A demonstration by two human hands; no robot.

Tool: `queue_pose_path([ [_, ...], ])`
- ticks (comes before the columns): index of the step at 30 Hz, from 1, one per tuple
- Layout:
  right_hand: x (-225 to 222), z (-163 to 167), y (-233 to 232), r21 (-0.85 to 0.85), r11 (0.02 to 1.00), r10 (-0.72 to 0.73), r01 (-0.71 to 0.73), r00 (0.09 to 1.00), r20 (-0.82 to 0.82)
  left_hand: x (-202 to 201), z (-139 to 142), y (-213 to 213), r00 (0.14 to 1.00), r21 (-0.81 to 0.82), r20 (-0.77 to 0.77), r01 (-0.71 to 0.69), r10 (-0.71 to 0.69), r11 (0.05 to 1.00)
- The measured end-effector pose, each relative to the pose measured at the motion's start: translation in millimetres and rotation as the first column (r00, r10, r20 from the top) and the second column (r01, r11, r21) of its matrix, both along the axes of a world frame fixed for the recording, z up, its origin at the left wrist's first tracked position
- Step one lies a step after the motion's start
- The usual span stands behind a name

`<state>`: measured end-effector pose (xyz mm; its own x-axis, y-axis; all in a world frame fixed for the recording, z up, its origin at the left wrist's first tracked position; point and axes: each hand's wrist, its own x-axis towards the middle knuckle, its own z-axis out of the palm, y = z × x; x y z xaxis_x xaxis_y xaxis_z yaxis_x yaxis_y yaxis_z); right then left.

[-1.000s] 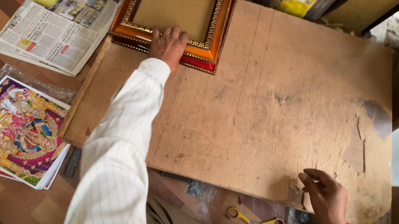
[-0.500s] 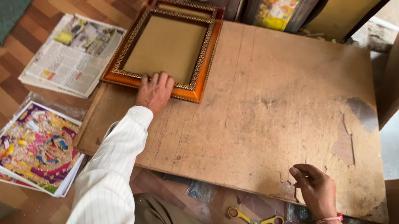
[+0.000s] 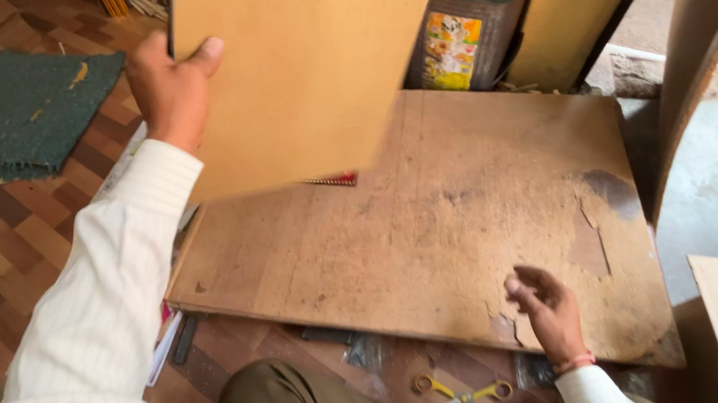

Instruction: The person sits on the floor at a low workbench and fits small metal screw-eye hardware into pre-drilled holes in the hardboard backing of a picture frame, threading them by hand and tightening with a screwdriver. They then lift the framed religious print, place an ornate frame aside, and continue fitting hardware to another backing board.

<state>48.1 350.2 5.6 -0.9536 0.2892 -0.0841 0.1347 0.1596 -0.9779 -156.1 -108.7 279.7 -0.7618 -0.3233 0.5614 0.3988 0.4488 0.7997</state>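
Above the worn wooden board [image 3: 439, 217], the left hand [image 3: 170, 87] is gripping a tan backing panel [image 3: 296, 56]. Resting on the board's near edge, the right hand [image 3: 547, 311] is lying loosely curled, grasping nothing; yellow-handled scissors [image 3: 465, 397] are lying just below it.

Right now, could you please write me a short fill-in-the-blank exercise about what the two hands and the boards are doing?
1. The left hand lifts a flat tan backing board by its ____ edge.
2. The right hand rests on the large worn plywood board with its palm ____.
3. The yellow-handled scissors lie on the ____.

Missing words: left; empty; floor
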Motion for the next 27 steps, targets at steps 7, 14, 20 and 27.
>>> queue_pose_path([
  [7,29,-4,27,-0.511,0.839,0.121,-0.186,0.98,-0.158,41,-148,33,0.761,0.745,0.364,0.108,-0.537,0.658],
  [14,39,-53,50,-0.146,0.988,-0.013,0.04,0.983,0.185,78,-282,104,0.778,0.583,0.534,-0.056,-0.331,0.811],
  [20,31,-60,43,0.199,0.98,-0.033,-0.017,0.968,0.247,78,-314,96,0.904,0.114,0.424,0.005,-0.053,0.993],
  [27,38,-38,27,0.702,0.711,-0.014,0.028,1.0,-0.026,99,-342,75,0.891,0.155,0.397,0.171,-0.22,0.973],
])
